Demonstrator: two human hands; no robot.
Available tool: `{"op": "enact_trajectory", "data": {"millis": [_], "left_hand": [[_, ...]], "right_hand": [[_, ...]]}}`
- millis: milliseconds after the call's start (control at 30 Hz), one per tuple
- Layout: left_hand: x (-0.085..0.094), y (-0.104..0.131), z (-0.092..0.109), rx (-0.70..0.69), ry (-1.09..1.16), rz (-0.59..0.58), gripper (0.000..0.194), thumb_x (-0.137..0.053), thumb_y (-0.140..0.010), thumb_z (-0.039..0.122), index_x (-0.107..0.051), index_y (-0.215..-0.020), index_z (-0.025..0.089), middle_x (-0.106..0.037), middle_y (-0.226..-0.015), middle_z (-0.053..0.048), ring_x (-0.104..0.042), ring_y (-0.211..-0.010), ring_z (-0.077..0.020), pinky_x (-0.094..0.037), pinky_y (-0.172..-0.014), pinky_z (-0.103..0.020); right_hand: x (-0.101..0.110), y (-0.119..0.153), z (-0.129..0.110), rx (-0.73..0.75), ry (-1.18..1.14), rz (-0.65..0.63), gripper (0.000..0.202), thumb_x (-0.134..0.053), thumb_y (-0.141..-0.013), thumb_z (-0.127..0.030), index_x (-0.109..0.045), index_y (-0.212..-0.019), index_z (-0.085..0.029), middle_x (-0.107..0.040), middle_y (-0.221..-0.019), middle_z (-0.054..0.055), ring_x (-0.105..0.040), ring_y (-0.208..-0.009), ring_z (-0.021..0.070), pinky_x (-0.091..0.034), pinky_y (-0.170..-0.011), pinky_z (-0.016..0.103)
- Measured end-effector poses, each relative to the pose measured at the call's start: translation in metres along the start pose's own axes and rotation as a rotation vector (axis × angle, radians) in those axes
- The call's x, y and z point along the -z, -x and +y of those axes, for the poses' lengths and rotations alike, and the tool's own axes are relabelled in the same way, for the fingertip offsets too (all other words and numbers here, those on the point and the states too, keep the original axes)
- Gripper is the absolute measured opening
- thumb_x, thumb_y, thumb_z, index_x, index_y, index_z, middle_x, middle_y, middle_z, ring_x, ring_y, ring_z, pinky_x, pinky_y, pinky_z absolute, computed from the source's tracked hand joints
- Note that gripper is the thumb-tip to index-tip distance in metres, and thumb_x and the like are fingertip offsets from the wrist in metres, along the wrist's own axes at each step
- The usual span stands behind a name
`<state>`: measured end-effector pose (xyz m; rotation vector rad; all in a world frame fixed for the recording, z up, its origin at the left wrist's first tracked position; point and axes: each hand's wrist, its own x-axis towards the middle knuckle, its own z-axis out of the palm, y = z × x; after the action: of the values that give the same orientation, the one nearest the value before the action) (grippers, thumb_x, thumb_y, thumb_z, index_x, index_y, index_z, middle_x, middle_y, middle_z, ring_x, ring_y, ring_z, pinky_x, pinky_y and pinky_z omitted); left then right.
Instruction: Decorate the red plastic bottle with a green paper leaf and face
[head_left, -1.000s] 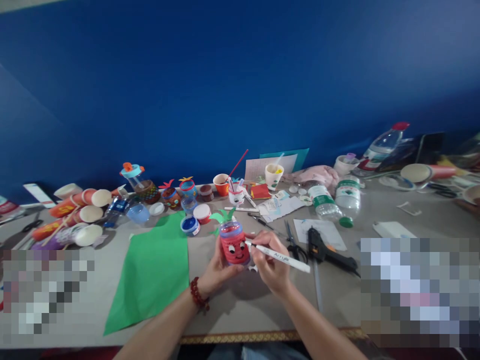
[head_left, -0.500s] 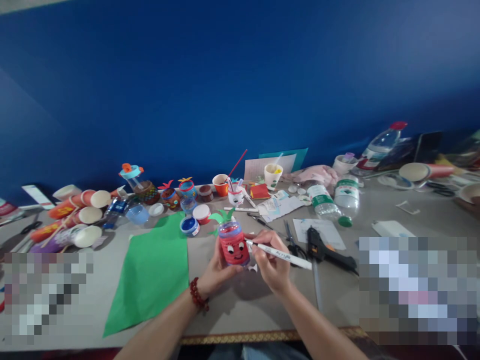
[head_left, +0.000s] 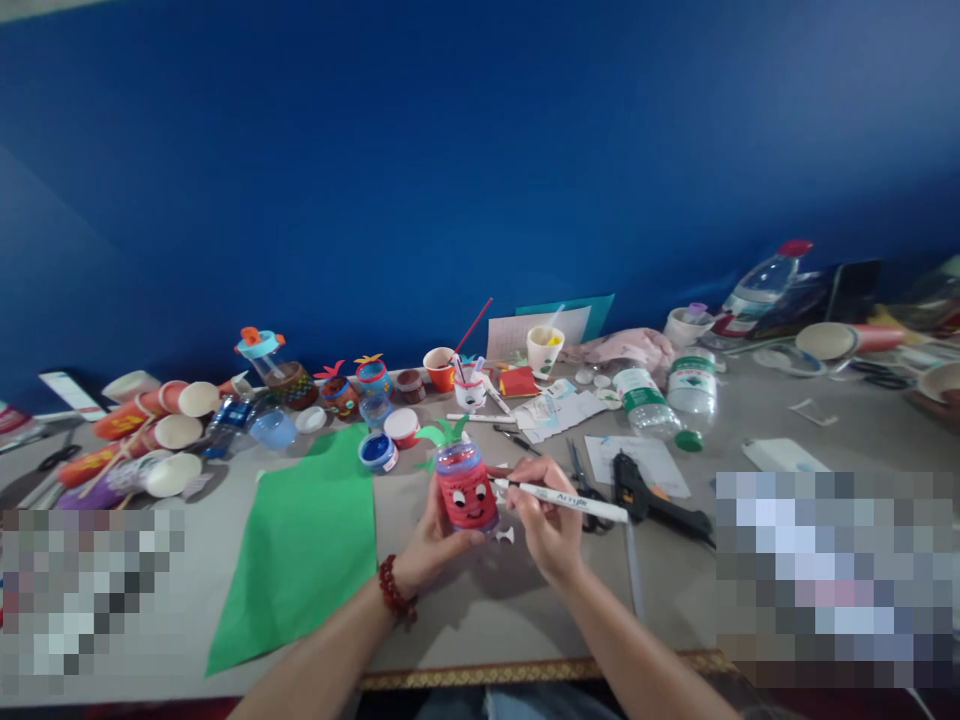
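My left hand (head_left: 435, 535) is closed around a small jar (head_left: 471, 500) painted red, with googly-looking eyes, a drawn mouth and green paper leaves at its top. The jar stands nearly upright, its face turned toward me. In my right hand (head_left: 551, 520) is a white acrylic marker (head_left: 566, 497), held like a pen. Its tip is at the right side of the jar; whether it touches cannot be made out. White paper scraps (head_left: 505, 536) lie just below the jar's right side.
Green felt-like sheet (head_left: 315, 560) lies at left. A black glue gun (head_left: 660, 500) and scissors (head_left: 589, 490) rest to the right. Behind are an open blue paint pot (head_left: 378, 452), a white-and-red lid (head_left: 402, 427), decorated jars (head_left: 341, 398) and plastic bottles (head_left: 645, 400). Paper cups (head_left: 172, 432) are at far left.
The marker's back end has shifted slightly right, and the right hand has moved a little with it. The left hand keeps its hold on the jar.
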<state>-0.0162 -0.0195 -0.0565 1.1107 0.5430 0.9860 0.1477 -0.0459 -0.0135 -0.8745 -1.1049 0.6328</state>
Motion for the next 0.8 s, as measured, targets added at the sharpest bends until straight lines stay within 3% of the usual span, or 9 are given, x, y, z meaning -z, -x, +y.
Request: {"op": "enact_trajectory", "data": {"millis": [167,300,467,800], "left_hand": [[-0.0019,-0.0003,0.0013,0.026,0.099,-0.007,0.07,-0.079,-0.07,0.019,-0.047,-0.131,0.025,-0.059,-0.131,-0.01,-0.057,-0.118,-0.0296,-0.048,-0.099,-0.045],[-0.0036,-0.0014,0.0023,0.038,0.165,-0.012,0.073,-0.079,-0.069,0.019,-0.045,-0.133,0.026,-0.059,-0.13,-0.01,-0.06,-0.113,-0.0293,-0.049,-0.097,-0.046],[-0.0026,-0.0015,0.0015,0.05,0.172,-0.009,0.07,-0.08,-0.066,0.021,-0.05,-0.129,0.025,-0.061,-0.128,-0.009,-0.059,-0.116,-0.0297,-0.044,-0.103,-0.047],[-0.0041,-0.0014,0.0061,0.093,0.184,-0.015,0.072,-0.081,-0.065,0.023,-0.049,-0.129,0.024,-0.063,-0.124,-0.011,-0.061,-0.112,-0.0306,-0.042,-0.102,-0.049]], "right_hand": [[0.0,0.0013,0.0011,0.012,0.007,-0.02,0.004,-0.057,-0.084,-0.019,-0.059,-0.082,-0.022,-0.053,-0.067,-0.001,-0.051,-0.058,0.0137,-0.038,-0.05,0.024],[-0.0009,0.0027,0.0019,0.0,0.012,-0.023,0.005,-0.058,-0.085,-0.019,-0.058,-0.082,-0.022,-0.053,-0.067,-0.002,-0.051,-0.059,0.0142,-0.042,-0.056,0.027],[-0.0005,0.0035,0.0017,-0.005,0.024,-0.054,0.005,-0.057,-0.085,-0.019,-0.058,-0.082,-0.022,-0.055,-0.07,-0.001,-0.054,-0.064,0.0157,-0.046,-0.064,0.03],[-0.0011,0.0043,0.0001,-0.001,0.026,-0.073,0.002,-0.061,-0.083,-0.024,-0.06,-0.082,-0.022,-0.06,-0.069,0.0,-0.057,-0.064,0.0171,-0.048,-0.064,0.031]]}}
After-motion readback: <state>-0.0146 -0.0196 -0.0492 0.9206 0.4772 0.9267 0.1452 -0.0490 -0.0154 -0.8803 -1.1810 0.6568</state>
